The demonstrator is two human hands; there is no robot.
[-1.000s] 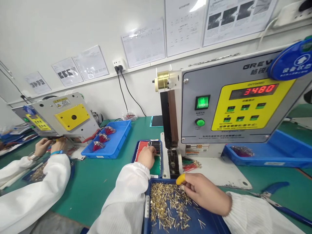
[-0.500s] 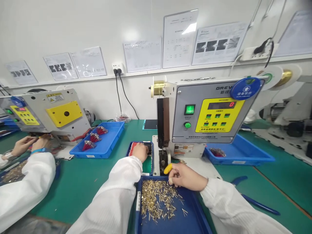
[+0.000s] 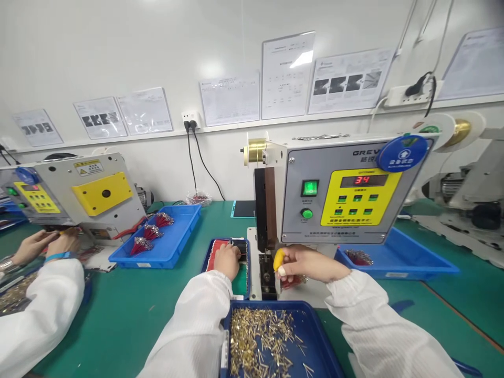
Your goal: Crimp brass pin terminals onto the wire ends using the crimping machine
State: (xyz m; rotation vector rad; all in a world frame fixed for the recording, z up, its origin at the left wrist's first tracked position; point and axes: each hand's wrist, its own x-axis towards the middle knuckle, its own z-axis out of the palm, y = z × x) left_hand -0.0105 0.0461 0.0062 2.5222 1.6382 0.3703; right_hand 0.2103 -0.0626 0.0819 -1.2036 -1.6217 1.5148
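Well, your right hand (image 3: 311, 265) was raised just beside the crimping head (image 3: 268, 275) of the press, its fingers (image 3: 293, 256) pressed together in a pinch. A yellow finger cot (image 3: 279, 260) covered one fingertip and hid part of that pinch, so you could not tell whether they gripped anything. Your left hand (image 3: 227, 261) lay over a small blue tray (image 3: 246, 274), curled down on the red wires (image 3: 211, 257) and dark wires (image 3: 240, 250) there. Its fingertips were hidden under the back of the hand, so its grip could not be made out.

Just below, loose brass terminals (image 3: 260, 341) filled a deep blue tray (image 3: 315, 328), which the bottom of the view cut off. Some red wires (image 3: 294, 282) showed behind your right hand, partly covered by it. The press display (image 3: 364, 181) read 34.

To the right, a blue tray (image 3: 413, 270) held bunched wires (image 3: 358, 257). To the left, another blue tray (image 3: 169, 252) held red wire bunches (image 3: 147, 234). Beyond it, a co-worker's hands (image 3: 47, 244) worked at a second press (image 3: 74, 194), their fingertips too small to make out.
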